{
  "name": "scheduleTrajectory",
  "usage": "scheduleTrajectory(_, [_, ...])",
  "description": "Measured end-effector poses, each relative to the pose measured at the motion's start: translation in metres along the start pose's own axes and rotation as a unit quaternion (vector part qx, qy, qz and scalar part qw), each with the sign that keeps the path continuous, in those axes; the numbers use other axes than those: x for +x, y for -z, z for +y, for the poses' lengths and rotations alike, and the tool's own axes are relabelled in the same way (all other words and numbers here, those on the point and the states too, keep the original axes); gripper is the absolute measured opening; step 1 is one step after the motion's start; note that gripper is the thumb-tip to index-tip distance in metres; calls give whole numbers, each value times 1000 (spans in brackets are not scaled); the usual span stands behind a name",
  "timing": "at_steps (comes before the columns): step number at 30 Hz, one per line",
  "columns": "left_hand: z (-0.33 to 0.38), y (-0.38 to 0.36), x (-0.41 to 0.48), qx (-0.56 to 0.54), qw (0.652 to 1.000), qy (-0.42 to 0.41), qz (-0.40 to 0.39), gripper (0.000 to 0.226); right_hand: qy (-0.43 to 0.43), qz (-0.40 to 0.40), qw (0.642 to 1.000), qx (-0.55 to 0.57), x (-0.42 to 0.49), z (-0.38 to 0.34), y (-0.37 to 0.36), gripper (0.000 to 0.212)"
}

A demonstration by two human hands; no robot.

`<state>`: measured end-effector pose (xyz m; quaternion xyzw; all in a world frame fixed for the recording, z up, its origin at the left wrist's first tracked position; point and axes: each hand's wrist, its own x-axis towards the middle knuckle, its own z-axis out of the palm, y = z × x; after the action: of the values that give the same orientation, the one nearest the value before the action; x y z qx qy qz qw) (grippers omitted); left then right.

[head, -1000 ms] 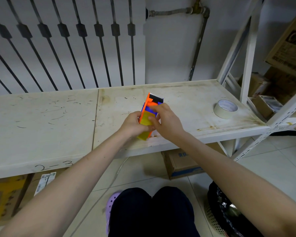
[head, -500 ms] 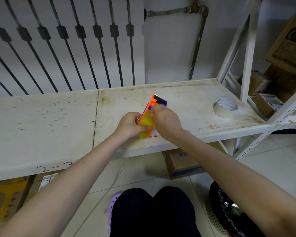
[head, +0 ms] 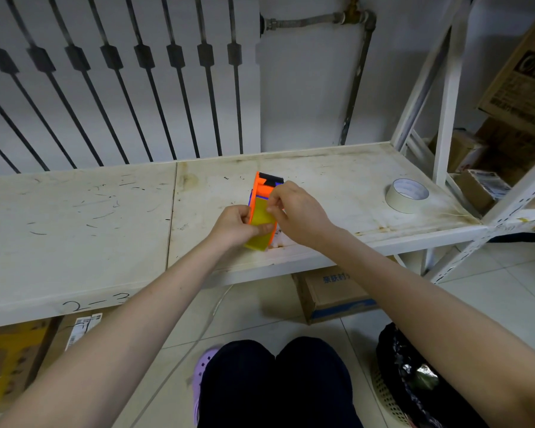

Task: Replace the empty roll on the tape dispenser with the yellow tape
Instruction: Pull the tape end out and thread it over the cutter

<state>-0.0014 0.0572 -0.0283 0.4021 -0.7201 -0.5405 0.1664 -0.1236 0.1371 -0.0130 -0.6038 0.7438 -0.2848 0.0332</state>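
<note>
An orange tape dispenser [head: 262, 190] with a black front end lies over the white shelf near its front edge, pointing away from me. The yellow tape [head: 260, 225] sits in its near part, seen edge-on. My left hand [head: 233, 225] grips the dispenser and the yellow tape from the left, thumb across the tape. My right hand [head: 297, 211] pinches at the dispenser's right side, fingertips on the yellow tape's surface. A pale roll [head: 406, 195] with a white core lies flat on the shelf at the right, apart from both hands.
The scuffed white shelf [head: 90, 217] spans the view, with white rack posts [head: 445, 118] at the right. Cardboard boxes [head: 334, 291] sit below the shelf and on the right rack. A black-lined basket [head: 396, 381] stands on the tiled floor by my right arm.
The dispenser has tipped lower, from a steeper stand toward the shelf. My right fingers have moved from its upper part down onto the yellow tape. My left hand keeps its grip.
</note>
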Motion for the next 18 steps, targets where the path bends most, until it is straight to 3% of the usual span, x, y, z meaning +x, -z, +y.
scheduleTrajectory(12, [-4,-1,-5,-66,997,-12,-37,13,-158,29,986,49,10,11,1,15])
scheduleTrajectory(18, [-9,-2,-3,-31,999,-19,-26,16,-165,44,984,51,3,11,-8,15])
